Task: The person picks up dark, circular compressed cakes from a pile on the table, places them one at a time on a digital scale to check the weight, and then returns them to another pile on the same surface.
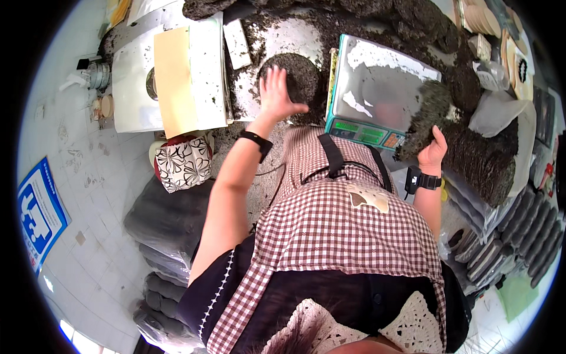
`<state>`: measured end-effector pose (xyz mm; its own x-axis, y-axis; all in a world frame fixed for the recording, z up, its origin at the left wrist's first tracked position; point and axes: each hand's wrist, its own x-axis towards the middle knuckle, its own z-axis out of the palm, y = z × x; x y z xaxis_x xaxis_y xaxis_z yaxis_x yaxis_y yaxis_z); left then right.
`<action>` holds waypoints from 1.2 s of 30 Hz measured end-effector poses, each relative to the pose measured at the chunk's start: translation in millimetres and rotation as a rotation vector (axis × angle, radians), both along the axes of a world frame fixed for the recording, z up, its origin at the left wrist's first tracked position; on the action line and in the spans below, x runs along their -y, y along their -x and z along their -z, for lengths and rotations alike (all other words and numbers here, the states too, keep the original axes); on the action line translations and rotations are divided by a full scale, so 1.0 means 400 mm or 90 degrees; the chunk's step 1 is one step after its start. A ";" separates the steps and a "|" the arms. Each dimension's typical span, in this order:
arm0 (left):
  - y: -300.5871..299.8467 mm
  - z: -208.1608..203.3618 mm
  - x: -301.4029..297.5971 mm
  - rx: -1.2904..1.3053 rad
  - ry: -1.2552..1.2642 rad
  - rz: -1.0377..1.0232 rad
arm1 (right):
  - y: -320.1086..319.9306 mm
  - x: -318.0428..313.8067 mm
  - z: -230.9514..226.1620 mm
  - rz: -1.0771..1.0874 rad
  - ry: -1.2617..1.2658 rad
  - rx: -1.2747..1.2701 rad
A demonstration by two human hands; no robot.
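My left hand (277, 97) is open, its fingers spread over the left edge of a round cake of dark, flaky, seaweed-like material (302, 76). That cake lies on a white surface strewn with dark crumbs. At the right, my right hand (432, 154) has its thumb up beside a loose dark-green clump of similar material (425, 115). The clump overlaps the right side of a digital scale (377, 88) with a metal pan and green display. White residue and dark bits mark the pan. The fingers of this hand are mostly hidden, apparently closed on the clump.
Dark stacked material (480, 156) stands right of the scale, and more piles (407, 20) line the back. White sheets and a tan board (175, 76) lie at the left. A flower-patterned pouch (184, 164) sits below them. Bagged dark stacks (168, 215) flank me.
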<state>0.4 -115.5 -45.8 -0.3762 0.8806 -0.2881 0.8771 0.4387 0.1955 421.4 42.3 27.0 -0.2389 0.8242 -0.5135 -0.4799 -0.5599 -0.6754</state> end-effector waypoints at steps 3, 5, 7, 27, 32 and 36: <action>-0.060 0.072 0.028 -0.074 0.116 0.012 | 0.038 0.026 -0.067 -0.088 -0.016 0.070; -0.040 0.068 0.012 -0.031 0.088 0.003 | 0.048 0.034 -0.072 -0.166 -0.041 0.048; -0.019 0.049 0.014 -0.009 0.057 0.005 | 0.057 0.046 -0.077 -0.181 -0.033 0.044; 0.063 0.159 0.049 -0.049 -0.003 0.049 | 0.017 0.101 -0.032 -0.168 -0.030 0.113; 0.059 0.169 0.032 -0.099 -0.023 0.043 | 0.016 0.069 0.000 -0.056 -0.008 0.033; 0.088 0.213 0.037 -0.047 -0.126 -0.016 | -0.008 0.053 0.021 -0.102 -0.005 -0.002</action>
